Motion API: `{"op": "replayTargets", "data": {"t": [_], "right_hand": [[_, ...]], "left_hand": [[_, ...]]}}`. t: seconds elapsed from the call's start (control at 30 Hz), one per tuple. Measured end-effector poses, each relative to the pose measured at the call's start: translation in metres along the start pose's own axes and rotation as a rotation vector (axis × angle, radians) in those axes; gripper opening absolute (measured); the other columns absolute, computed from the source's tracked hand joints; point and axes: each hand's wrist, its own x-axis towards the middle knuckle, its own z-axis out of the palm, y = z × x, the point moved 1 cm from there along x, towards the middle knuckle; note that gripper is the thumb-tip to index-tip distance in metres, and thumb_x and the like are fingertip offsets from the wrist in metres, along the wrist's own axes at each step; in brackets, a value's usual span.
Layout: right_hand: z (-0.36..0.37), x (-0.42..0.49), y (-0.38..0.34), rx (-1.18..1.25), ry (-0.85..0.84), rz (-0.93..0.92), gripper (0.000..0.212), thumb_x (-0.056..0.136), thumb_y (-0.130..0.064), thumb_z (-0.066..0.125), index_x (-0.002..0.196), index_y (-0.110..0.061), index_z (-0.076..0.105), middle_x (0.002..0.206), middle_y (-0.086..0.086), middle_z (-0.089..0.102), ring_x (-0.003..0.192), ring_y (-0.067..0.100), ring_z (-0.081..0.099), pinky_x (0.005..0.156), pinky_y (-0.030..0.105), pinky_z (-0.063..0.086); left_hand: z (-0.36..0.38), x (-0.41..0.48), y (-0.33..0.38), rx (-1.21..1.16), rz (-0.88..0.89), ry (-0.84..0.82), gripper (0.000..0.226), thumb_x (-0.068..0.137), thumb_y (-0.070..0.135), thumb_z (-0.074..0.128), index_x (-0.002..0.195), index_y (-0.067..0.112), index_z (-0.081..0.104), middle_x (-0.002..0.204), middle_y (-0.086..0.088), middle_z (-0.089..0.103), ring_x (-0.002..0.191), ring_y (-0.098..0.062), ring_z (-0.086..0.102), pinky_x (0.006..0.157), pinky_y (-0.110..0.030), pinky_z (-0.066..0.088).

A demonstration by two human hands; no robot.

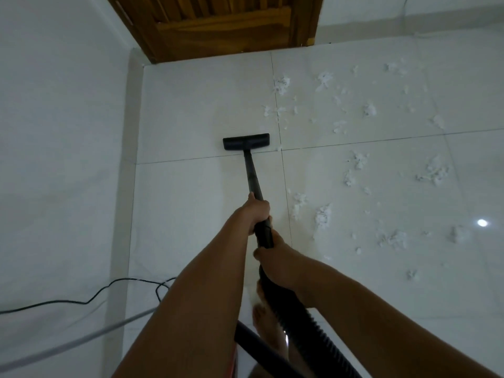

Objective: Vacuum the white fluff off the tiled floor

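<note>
A black vacuum wand (252, 174) runs from my hands to its flat floor head (246, 141), which lies on the white tiled floor (191, 113) just left of a tile joint. My left hand (257, 211) grips the wand higher up. My right hand (275, 264) holds the black handle where the ribbed hose (313, 320) begins. White fluff (323, 215) lies scattered in several clumps over the tiles to the right of the head, from near my hands up toward the far wall.
A wooden door (223, 28) stands at the far end. The white wall (60, 132) runs along the left. A black cable (109, 289) and a grey cord (81, 342) trail across the lower left. My bare foot (268, 323) is under the hose.
</note>
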Motion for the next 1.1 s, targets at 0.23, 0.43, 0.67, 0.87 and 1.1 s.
{"op": "replayTargets", "data": {"t": [0.23, 0.43, 0.67, 0.87, 1.1], "right_hand": [[-0.005, -0.025, -0.021, 0.115, -0.054, 0.065, 0.066, 0.106, -0.014, 0.041, 0.161, -0.037, 0.013, 0.095, 0.018, 0.056, 0.066, 0.025, 0.057, 0.063, 0.038, 0.055], [-0.02, -0.007, -0.046, 0.136, -0.06, 0.114, 0.062, 0.107, -0.017, 0.041, 0.159, -0.039, 0.013, 0.096, 0.019, 0.056, 0.061, 0.023, 0.057, 0.051, 0.034, 0.052], [-0.037, 0.038, -0.07, 0.141, -0.064, 0.11, 0.066, 0.106, -0.015, 0.039, 0.155, -0.05, 0.011, 0.076, 0.017, 0.057, 0.046, 0.023, 0.057, 0.044, 0.032, 0.052], [-0.053, 0.069, -0.093, 0.187, -0.065, 0.112, 0.067, 0.106, -0.017, 0.037, 0.152, -0.059, 0.011, 0.077, 0.019, 0.058, 0.045, 0.024, 0.057, 0.042, 0.031, 0.051], [-0.061, 0.09, -0.105, 0.2, -0.066, 0.101, 0.07, 0.105, -0.015, 0.039, 0.153, -0.058, 0.011, 0.074, 0.017, 0.058, 0.042, 0.023, 0.057, 0.042, 0.031, 0.051]], "left_hand": [[-0.002, -0.029, 0.017, -0.017, -0.055, -0.034, 0.075, 0.102, 0.013, 0.038, 0.159, 0.036, -0.006, 0.083, -0.01, 0.057, 0.061, -0.014, 0.054, 0.056, -0.028, 0.051], [-0.01, -0.008, 0.045, -0.017, -0.05, -0.035, 0.076, 0.101, 0.011, 0.036, 0.159, 0.037, -0.005, 0.081, -0.011, 0.058, 0.058, -0.014, 0.055, 0.056, -0.029, 0.051], [-0.023, 0.04, 0.079, -0.04, -0.003, 0.004, 0.078, 0.099, 0.011, 0.037, 0.158, 0.04, -0.005, 0.091, -0.013, 0.059, 0.064, -0.017, 0.057, 0.069, -0.034, 0.057], [-0.035, 0.073, 0.11, -0.01, 0.031, 0.041, 0.076, 0.098, 0.014, 0.037, 0.158, 0.039, -0.002, 0.091, -0.014, 0.061, 0.068, -0.02, 0.059, 0.08, -0.039, 0.059], [-0.04, 0.085, 0.128, -0.021, 0.033, 0.062, 0.073, 0.099, 0.015, 0.038, 0.158, 0.039, 0.001, 0.091, -0.014, 0.059, 0.068, -0.019, 0.059, 0.071, -0.035, 0.059]]}}
